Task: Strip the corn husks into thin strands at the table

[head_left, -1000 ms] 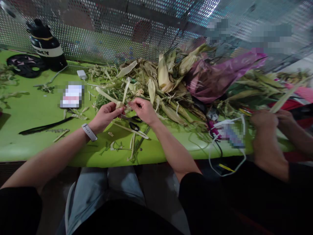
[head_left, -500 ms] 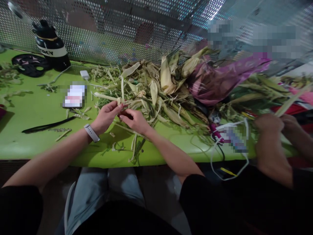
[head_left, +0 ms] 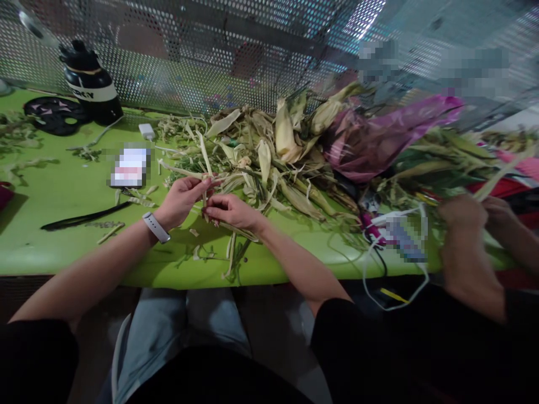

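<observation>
Pale corn husk strips (head_left: 204, 152) cross between my two hands. My left hand (head_left: 184, 199), with a pale watch band on its wrist, pinches them where they meet. Just to the right and slightly lower, my right hand (head_left: 231, 211) has its thumb and fingers closed on the lower ends of the strips. One strip points up and away, another runs out to the left. Behind my hands lies a heap of dried corn husks (head_left: 264, 160), some still in whole, cob-shaped bundles.
A phone (head_left: 129, 167), a white charger (head_left: 146, 131), a black bottle (head_left: 93, 90) and a black mask (head_left: 56, 115) lie left on the green table (head_left: 25, 241). Right stand a pink plastic bag (head_left: 362, 140) and a white cable (head_left: 365, 275). Another person's hands (head_left: 465, 216) hold a strip.
My right hand has moved slightly down, away from my left fingertips. The upright strip now leans more to the left, and a strip end shows below the fingers.
</observation>
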`<state>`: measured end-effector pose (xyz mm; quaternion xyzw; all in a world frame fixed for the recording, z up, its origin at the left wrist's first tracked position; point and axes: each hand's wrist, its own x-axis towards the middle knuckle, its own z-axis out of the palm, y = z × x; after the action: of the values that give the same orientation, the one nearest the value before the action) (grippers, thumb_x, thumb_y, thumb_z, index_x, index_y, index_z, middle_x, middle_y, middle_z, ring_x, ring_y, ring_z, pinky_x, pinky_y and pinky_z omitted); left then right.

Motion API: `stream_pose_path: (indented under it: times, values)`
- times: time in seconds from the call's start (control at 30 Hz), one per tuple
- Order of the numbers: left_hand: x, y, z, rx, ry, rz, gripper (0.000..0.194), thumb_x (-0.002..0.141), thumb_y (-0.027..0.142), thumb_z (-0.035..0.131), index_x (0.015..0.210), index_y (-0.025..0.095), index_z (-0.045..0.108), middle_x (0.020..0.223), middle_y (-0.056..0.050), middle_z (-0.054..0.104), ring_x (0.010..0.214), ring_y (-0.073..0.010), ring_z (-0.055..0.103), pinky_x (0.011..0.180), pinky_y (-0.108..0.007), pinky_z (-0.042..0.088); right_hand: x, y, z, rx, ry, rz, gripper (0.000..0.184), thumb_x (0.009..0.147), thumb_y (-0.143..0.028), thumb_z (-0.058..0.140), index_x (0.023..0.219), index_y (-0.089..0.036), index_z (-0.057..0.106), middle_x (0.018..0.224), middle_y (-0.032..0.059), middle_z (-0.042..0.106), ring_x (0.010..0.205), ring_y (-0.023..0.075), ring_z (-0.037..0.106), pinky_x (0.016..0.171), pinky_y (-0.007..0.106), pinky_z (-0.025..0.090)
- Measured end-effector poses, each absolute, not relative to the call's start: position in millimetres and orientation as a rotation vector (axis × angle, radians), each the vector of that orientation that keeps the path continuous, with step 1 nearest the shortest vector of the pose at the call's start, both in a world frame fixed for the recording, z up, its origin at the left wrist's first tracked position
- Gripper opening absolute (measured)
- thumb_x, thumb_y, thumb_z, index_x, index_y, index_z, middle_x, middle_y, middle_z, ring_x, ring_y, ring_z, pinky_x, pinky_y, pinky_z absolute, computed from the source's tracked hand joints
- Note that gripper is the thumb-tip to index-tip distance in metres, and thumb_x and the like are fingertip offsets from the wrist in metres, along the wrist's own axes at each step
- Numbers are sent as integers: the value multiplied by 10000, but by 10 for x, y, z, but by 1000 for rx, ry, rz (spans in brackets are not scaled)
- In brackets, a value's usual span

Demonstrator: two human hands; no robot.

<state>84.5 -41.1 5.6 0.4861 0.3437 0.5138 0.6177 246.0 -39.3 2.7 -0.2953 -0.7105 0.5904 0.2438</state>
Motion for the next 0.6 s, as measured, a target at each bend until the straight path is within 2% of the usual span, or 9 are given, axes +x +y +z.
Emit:
stream_pose_path:
  times: [0.1,0.2,0.3,0.37,0.47,0.6]
  values:
    - [833,-406,56,1077,769,1143,349,733,416,781,936,140,711,923,-90,734,997,-214,668,740,-262,512,2484,-377,20,-830,-1946,1622,282,775,-406,699,709,-152,595,665,-9,630,549,88,557,560,232,486]
    - [817,-400,53,1044,787,1186,329,753,382,770,966,143,696,895,-64,717,875,-161,665,722,-248,508,2559,-314,17,-978,-1782,1551,307,795,-425,660,672,-147,620,570,-17,592,453,69,490,441,201,395]
    - [815,-420,76,1048,861,1145,254,780,359,739,895,143,674,744,-25,662,644,-99,587,553,-207,429,2607,-240,12,-1112,-1478,1488,463,834,-555,562,588,-164,582,448,-33,486,362,59,392,353,203,277]
    - [822,-439,96,1088,895,1098,232,781,356,731,849,146,659,663,-2,610,529,-71,488,465,-206,329,2594,-213,1,-1130,-1369,1473,476,805,-585,587,564,-176,551,419,-43,450,340,55,356,336,205,246]
    - [823,-442,102,1244,927,1096,236,758,356,758,761,148,647,572,23,536,479,-58,395,457,-224,284,2545,-209,-27,-1103,-1324,1465,392,743,-511,668,571,-180,549,425,-51,469,343,52,367,335,196,256]
    - [773,-378,70,1409,1039,1060,336,774,405,737,611,139,611,493,28,472,458,-56,350,446,-235,238,2523,-209,-69,-1160,-1356,1415,281,723,-392,619,562,-165,579,426,-36,521,352,54,415,339,181,294]
